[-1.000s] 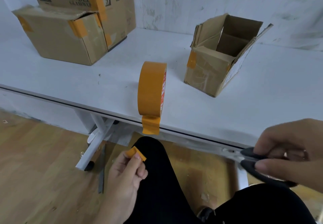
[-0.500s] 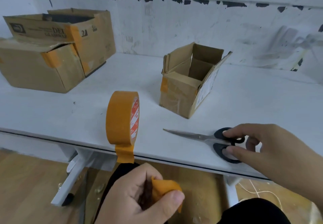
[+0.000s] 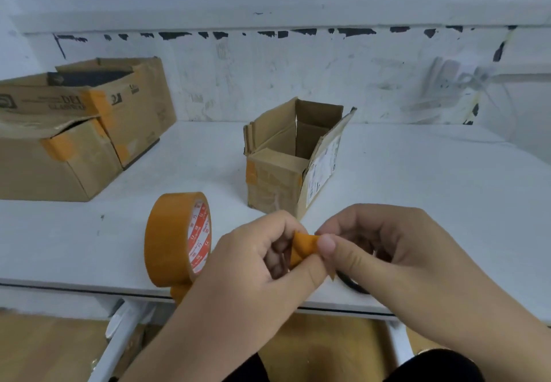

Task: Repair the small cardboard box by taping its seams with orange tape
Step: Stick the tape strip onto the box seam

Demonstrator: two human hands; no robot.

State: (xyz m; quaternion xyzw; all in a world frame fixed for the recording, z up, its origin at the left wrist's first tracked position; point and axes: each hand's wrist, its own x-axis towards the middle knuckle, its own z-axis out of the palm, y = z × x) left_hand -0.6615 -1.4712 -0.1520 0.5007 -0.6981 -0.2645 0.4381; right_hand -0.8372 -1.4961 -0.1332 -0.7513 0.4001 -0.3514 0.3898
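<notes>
A small open cardboard box [image 3: 283, 173] stands mid-table with its flaps up and an orange strip on its left front corner. The orange tape roll [image 3: 176, 238] stands on edge near the table's front edge, its loose end hanging over the edge. In front of the box, my left hand [image 3: 253, 274] and my right hand [image 3: 384, 259] meet and together pinch a small cut piece of orange tape [image 3: 304, 246] between thumbs and fingers. Black scissors [image 3: 350, 283] lie on the table under my right hand, mostly hidden.
Two larger cardboard boxes [image 3: 74, 131] patched with orange tape stand at the back left of the white table [image 3: 432, 190]. A wall runs along the table's far side. Below the front edge are table legs and a wooden floor.
My right hand has let go of the scissors, left them on the table and come across to the tape piece. My left hand has risen with the piece to table height.
</notes>
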